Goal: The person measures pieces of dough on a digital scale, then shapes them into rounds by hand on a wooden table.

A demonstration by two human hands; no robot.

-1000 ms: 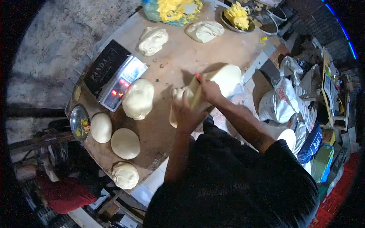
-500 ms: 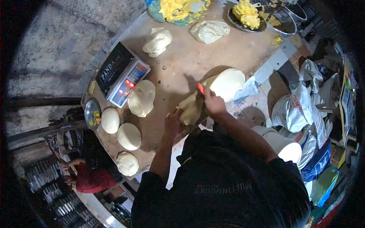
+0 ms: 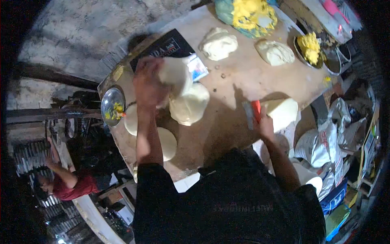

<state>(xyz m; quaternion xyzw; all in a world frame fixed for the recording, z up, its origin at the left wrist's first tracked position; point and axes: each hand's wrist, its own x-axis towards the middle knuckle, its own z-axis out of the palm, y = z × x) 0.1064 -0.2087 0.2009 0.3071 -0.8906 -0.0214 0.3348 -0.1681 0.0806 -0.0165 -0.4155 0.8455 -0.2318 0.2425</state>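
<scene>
My left hand (image 3: 149, 83), blurred by motion, grips a pale piece of dough (image 3: 176, 73) over the digital scale (image 3: 198, 68), hiding much of the scale. Close below that piece lies a rounded lump of dough (image 3: 189, 105). In my right hand (image 3: 266, 125) is a dough scraper (image 3: 255, 111) with a red handle, its flat blade pointing left. Right beside the scraper, at the table's near edge, rests a large mass of dough (image 3: 283, 114) with a cut face.
On the worktable (image 3: 227, 89), two more dough lumps (image 3: 219, 44) lie farther back. Behind them are a bag of yellow fat (image 3: 250, 16) and a pan of it (image 3: 309, 48). A metal plate (image 3: 113, 106) sits left. A person in red (image 3: 77, 185) works at lower left.
My left hand has swung left and up from the table's near edge to the scale, carrying dough. The scraper stays in my right hand near the large dough. The view has shifted.
</scene>
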